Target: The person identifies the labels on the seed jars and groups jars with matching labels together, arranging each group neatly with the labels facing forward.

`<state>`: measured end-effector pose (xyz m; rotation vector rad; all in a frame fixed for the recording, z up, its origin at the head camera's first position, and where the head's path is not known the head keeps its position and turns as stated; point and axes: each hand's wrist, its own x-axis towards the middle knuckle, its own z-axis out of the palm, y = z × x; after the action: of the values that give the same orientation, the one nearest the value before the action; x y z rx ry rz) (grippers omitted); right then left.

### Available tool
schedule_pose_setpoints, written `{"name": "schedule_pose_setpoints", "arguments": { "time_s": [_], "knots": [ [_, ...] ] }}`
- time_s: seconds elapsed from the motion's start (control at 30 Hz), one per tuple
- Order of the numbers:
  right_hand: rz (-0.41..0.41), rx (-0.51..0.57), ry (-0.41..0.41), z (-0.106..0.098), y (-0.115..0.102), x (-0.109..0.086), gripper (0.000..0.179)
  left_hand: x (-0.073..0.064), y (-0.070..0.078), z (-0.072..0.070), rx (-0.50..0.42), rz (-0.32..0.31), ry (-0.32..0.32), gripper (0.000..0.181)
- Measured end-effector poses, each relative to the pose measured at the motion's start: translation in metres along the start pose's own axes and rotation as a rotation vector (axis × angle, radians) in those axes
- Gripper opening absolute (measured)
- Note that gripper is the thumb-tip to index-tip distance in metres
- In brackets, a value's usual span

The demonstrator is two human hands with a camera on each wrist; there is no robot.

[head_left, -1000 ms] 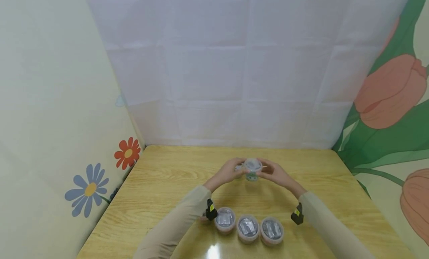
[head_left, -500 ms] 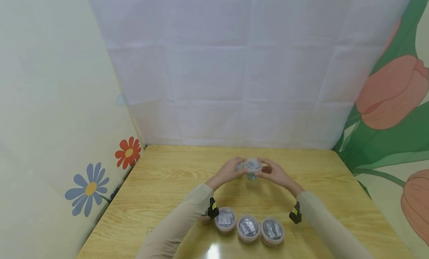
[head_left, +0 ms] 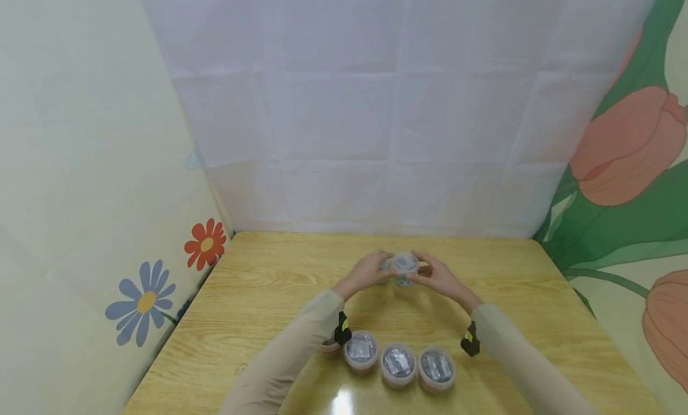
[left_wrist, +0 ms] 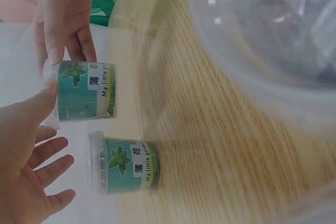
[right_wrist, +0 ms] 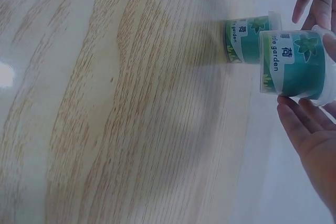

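A lidded plastic cup (head_left: 404, 277) with a green "My little garden" label is held upright, seemingly just above the table, between both hands. From the left, my left hand (head_left: 366, 273) has its thumb and index finger at the cup's rim; its other fingers spread loosely in the left wrist view. On the opposite side my right hand (head_left: 443, 279) grips the cup with thumb and fingers. A second cup (left_wrist: 131, 164) with the same label stands on the table beside the left fingers, mostly hidden by that hand in the head view.
Nearer the person, several round lidded tubs (head_left: 398, 366) with silvery packets inside stand in a row on the wooden table (head_left: 279, 266). The left sleeve (head_left: 290, 349) partly covers the leftmost tub. A white cloth (head_left: 333, 116) hangs behind the table's far edge.
Both hands and the held cup have shifted very slightly, a touch farther from the person. The grip looks the same, and the tubs in the row have stayed put.
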<state>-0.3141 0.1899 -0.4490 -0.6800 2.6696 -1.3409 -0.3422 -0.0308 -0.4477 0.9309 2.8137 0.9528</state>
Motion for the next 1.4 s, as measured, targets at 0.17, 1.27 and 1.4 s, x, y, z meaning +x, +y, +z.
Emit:
{"name": "schedule_pose_setpoints", "arguments": {
  "time_s": [0.17, 1.27, 1.4],
  "knots": [
    [-0.004, -0.003, 0.009, 0.000, 0.001, 0.001, 0.071, 0.002, 0.000, -0.001, 0.047, 0.000, -0.018, 0.060],
    [-0.006, -0.069, 0.021, 0.001, 0.017, 0.007, 0.067, 0.016, -0.001, 0.017, 0.241, 0.008, 0.042, 0.060],
    [0.003, -0.070, 0.013, -0.001, 0.011, 0.005, 0.066, 0.016, 0.002, 0.017, 0.251, -0.019, 0.035, 0.060]
  ]
}}
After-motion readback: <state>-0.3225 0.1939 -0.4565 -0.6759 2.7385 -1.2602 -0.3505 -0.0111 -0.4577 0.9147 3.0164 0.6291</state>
